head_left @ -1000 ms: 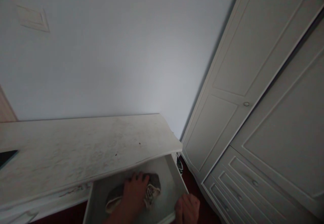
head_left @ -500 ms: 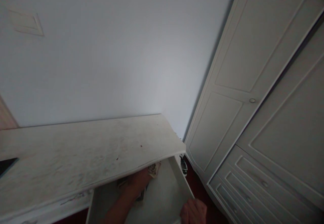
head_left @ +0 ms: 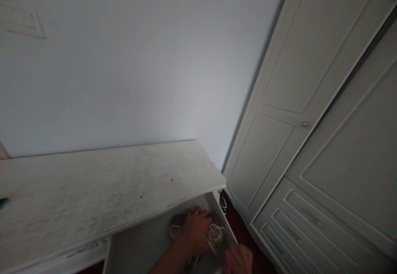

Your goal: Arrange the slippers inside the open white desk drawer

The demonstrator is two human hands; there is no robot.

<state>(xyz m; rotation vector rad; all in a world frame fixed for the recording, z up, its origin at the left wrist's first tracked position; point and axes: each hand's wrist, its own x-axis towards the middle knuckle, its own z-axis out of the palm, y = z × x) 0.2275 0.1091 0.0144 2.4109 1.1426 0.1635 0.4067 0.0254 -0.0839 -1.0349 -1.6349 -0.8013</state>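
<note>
as the left hand (head_left: pixel 197 229), palm down, grasps cloth (head_left: pixel 215 234), the right hand (head_left: pixel 238 259) clenches the drawer (head_left: pixel 142 241) at one corner.

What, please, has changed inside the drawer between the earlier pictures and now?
The left hand has moved the bunched cloth from around the middle of the drawer to its right side, and is still on it. The right hand stays curled at the front right corner; the drawer remains open.

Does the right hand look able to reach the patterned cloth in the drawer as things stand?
Probably yes: the drawer is open and the right hand is near an uncovered part of the patterned cloth, though the left hand covers another part.
</note>
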